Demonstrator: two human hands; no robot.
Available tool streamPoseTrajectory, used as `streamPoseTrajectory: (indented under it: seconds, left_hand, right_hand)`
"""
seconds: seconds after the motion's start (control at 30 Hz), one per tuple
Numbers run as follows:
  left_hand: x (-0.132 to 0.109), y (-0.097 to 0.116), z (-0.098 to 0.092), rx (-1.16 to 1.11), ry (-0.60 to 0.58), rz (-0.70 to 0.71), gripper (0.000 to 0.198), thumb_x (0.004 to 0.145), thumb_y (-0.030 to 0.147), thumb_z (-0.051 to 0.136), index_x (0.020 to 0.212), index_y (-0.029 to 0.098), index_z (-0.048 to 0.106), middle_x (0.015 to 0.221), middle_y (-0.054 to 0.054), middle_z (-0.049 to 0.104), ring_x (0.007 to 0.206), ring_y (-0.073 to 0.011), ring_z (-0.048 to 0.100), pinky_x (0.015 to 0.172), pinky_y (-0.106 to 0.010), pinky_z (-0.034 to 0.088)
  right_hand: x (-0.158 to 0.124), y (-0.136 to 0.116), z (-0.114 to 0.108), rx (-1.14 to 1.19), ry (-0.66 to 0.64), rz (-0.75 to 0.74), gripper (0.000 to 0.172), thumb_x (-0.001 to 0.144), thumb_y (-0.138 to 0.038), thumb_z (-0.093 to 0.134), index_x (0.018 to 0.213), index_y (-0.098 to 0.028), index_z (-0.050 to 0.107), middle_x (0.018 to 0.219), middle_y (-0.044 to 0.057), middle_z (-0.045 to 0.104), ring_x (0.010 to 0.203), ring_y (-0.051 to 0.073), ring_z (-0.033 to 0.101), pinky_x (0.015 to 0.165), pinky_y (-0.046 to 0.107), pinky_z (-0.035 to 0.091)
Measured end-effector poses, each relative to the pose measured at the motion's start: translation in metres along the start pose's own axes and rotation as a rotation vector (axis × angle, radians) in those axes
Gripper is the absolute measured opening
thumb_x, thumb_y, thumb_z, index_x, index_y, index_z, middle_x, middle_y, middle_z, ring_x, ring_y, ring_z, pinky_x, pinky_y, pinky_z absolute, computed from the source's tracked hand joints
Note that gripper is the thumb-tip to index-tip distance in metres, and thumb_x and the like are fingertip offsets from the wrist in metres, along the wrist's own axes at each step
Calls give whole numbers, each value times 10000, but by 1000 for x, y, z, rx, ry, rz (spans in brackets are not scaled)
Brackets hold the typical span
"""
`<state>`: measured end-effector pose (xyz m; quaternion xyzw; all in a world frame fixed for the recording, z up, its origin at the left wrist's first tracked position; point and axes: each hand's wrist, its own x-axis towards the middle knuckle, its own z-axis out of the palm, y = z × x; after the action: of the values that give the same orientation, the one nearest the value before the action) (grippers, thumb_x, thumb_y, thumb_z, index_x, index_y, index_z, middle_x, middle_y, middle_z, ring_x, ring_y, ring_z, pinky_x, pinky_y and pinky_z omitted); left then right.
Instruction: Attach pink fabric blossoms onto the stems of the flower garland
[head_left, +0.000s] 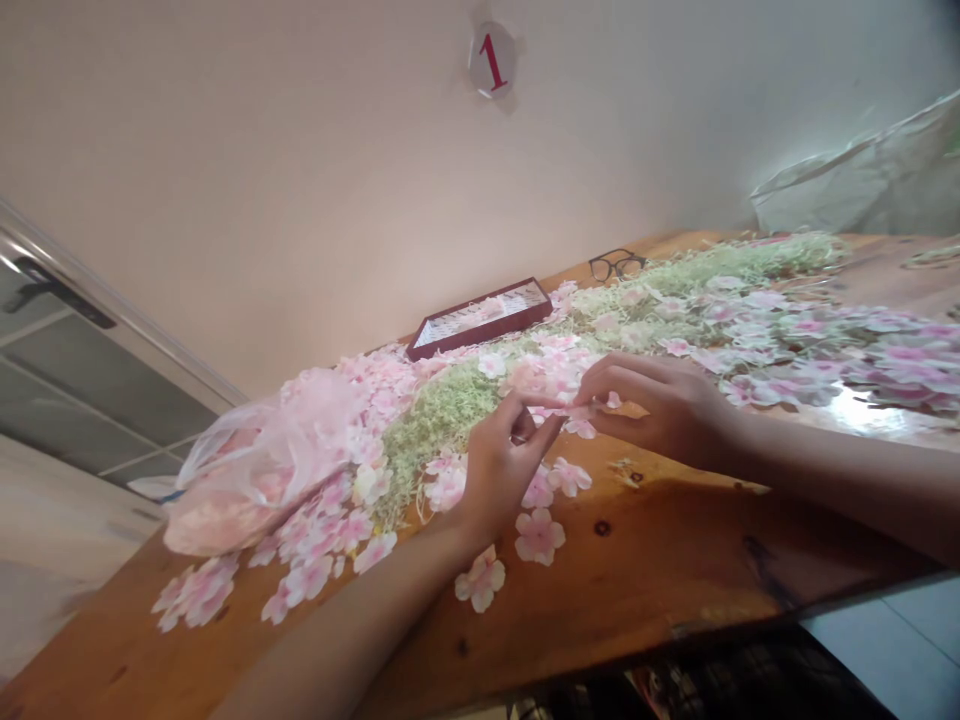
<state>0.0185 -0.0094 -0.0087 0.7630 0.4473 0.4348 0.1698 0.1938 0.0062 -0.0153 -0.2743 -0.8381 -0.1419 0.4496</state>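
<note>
My left hand (499, 465) and my right hand (660, 408) meet over the middle of the table, with thumbs and forefingers pinched together. Between their fingertips is a small pink-and-white artificial flower (582, 428), mostly covered by the fingers. Loose artificial flower heads (540, 536) lie on the wood just below my hands. Beyond my left hand sits a clump of pale green artificial stems (435, 415). Blossoms with darker pink centres (810, 328) spread out past my right forearm.
A clear plastic bag (259, 465) of peach-pink petals lies at the left. A dark red open tray (484, 335) and black-framed glasses (617, 265) are by the wall. More pale green stems (772, 262) are heaped at the back, near a whitish sack (862, 190).
</note>
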Motion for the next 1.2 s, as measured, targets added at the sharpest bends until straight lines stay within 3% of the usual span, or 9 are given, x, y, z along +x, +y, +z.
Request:
streamPoseTrajectory:
  seconds: [0.17,0.47,0.63,0.9,1.2]
  left_hand:
    - [-3,2,1,-8,12,41,143,726,337,521,763,198,520,471,74,250,434,-61,251,435,-190,229]
    - [-7,1,3,61,-12,180,116,736,300,516,736,184,522,463,77,229,422,-53,230,425,-192,211]
    - [-3,3,1,-54,-64,26,160,728,354,512,779,213,568,470,66,236,443,-64,245,442,-198,226]
    - [2,1,-1,-145,-76,-107,256,741,422,458,742,200,585,593,21,478,499,-79,364,479,-207,312]
    - [3,-4,0,-210,-93,-155,251,730,432,468,707,190,530,548,34,381,503,-80,347,478,-201,327]
  right_hand:
    - [0,-1,0,-24,58,31,16,725,-182,503,740,-179,497,699,-2,554,556,79,485,498,200,372]
    - [-1,-3,1,4,43,16,18,740,-178,487,756,-186,486,716,2,556,583,85,489,516,204,379]
    - [-1,0,3,36,48,9,28,742,-159,492,762,-178,493,717,4,551,587,80,479,520,200,381]
    - [-1,2,5,120,40,64,32,757,-165,476,771,-172,503,725,9,542,579,72,464,527,198,390]
    - [-1,-1,8,232,-43,102,31,772,-191,463,769,-172,487,728,19,523,615,84,472,547,210,409]
